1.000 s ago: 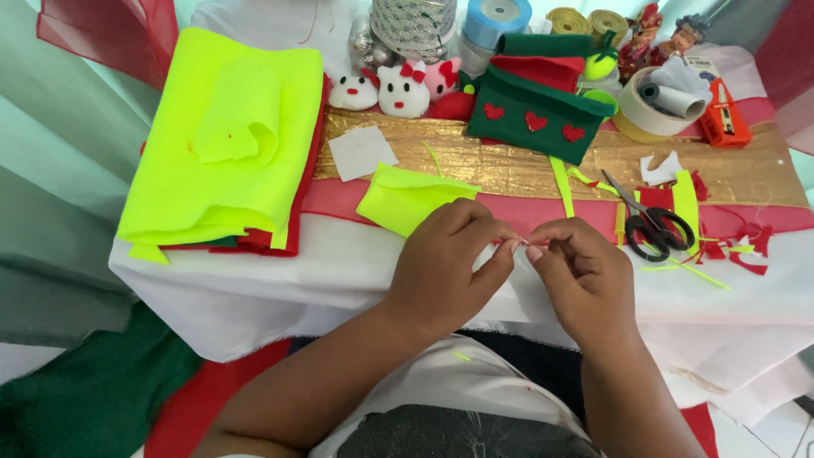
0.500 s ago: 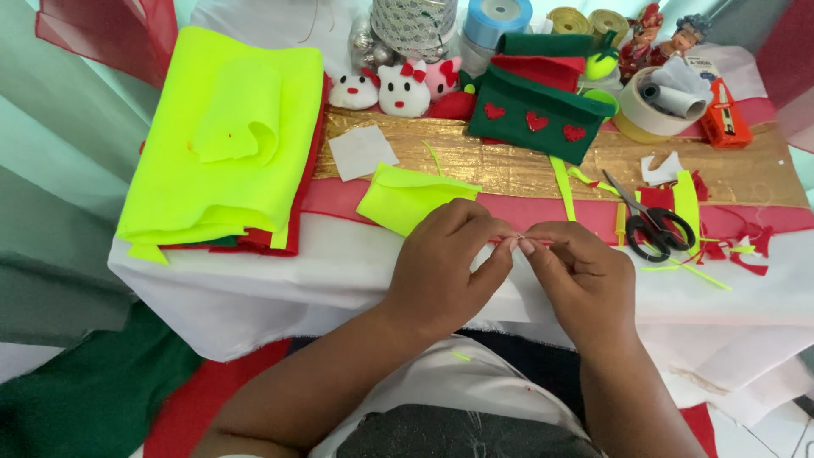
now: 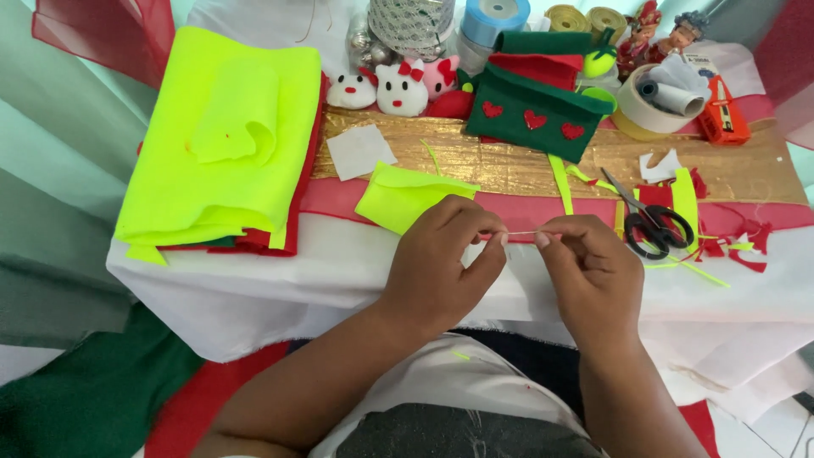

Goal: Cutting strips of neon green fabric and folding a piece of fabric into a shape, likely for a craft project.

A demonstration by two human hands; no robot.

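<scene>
My left hand [image 3: 441, 259] and my right hand [image 3: 589, 271] are held together in front of the table's near edge. Between their pinched fingertips runs a thin pale thread or needle [image 3: 521, 233]; it is too fine to tell which. A small neon yellow felt piece [image 3: 398, 195] lies on the table just beyond my left hand. Black-handled scissors [image 3: 646, 222] rest to the right of my right hand among red and yellow felt scraps.
A folded neon yellow felt stack [image 3: 225, 140] over red felt lies at the left. A green felt pouch with red hearts [image 3: 534, 119], small plush toys [image 3: 398, 89], ribbon spools [image 3: 496, 17], a tape roll [image 3: 657, 106] and a gold cloth strip [image 3: 509, 165] fill the back.
My hands have drawn slightly apart, so a short length of the thin strand now shows between the fingertips. Nothing on the table has moved.
</scene>
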